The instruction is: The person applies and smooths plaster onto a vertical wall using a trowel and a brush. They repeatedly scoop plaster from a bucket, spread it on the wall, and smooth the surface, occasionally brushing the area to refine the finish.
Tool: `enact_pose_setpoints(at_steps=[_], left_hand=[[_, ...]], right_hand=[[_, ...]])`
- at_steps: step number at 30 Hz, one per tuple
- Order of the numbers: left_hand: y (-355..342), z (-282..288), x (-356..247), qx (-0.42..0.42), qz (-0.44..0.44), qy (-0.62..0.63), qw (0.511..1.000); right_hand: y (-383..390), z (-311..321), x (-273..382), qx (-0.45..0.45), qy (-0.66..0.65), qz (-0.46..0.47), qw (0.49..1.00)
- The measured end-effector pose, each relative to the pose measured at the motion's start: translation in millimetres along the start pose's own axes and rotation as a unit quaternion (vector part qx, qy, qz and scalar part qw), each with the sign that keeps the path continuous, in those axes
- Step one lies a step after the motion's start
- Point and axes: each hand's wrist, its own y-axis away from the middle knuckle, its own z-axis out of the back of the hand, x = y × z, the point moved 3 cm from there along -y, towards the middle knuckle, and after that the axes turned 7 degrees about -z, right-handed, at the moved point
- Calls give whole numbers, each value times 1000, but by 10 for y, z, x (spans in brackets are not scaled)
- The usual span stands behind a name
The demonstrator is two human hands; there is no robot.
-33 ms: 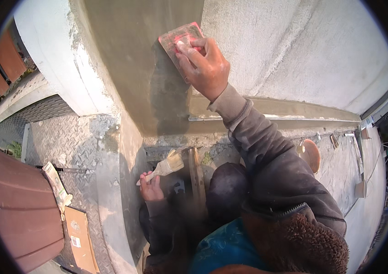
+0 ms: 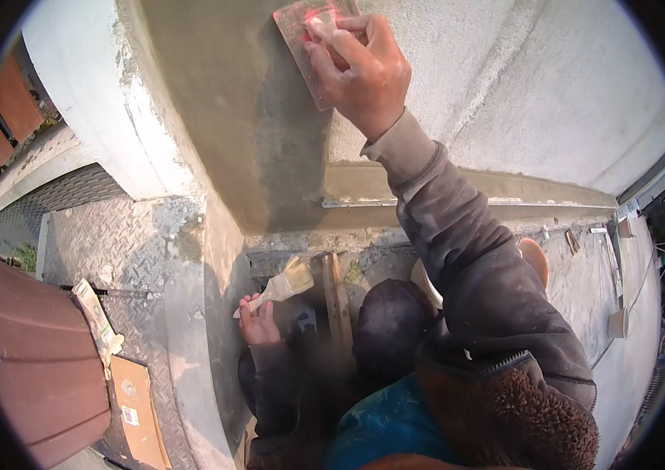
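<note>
My right hand [image 2: 364,66] is closed on the handle of a red plastering float [image 2: 301,48] smeared with grey mortar. The float lies against a strip of grey-brown cement render [image 2: 223,102] on the wall, close to where the strip meets the pale wall face. Lower down, my left hand [image 2: 260,321] grips the handle of a paintbrush [image 2: 289,283] with pale, mortar-caked bristles pointing up to the right. The brush is held apart from the wall, beside a low grey cement side wall [image 2: 227,266].
A wooden plank [image 2: 336,301] stands by my knee. A rendered ledge [image 2: 458,196] runs along the wall's foot. Left are patterned paving [image 2: 101,243], a large brown bin [image 2: 27,337] and flattened cardboard [image 2: 138,407]. An orange-brown bowl [image 2: 534,258] shows partly behind my right sleeve.
My right hand has slid the float farther up the render, with the forearm reaching higher. The left hand and brush have stayed put.
</note>
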Motion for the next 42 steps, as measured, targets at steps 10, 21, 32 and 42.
enact_pose_setpoints(at_steps=[10, 21, 32, 42], left_hand=[[-34, -89, 25, 36, -7, 23, 999], [78, -581, 79, 110, 43, 136, 984], [357, -160, 32, -10, 3, 43, 999], [246, 1, 200, 30, 40, 45, 998]], right_hand=[[335, -93, 12, -10, 33, 6, 999], [1815, 991, 212, 395, -409, -303, 765], [707, 199, -610, 79, -348, -198, 913], [364, -139, -880, 112, -268, -215, 932]])
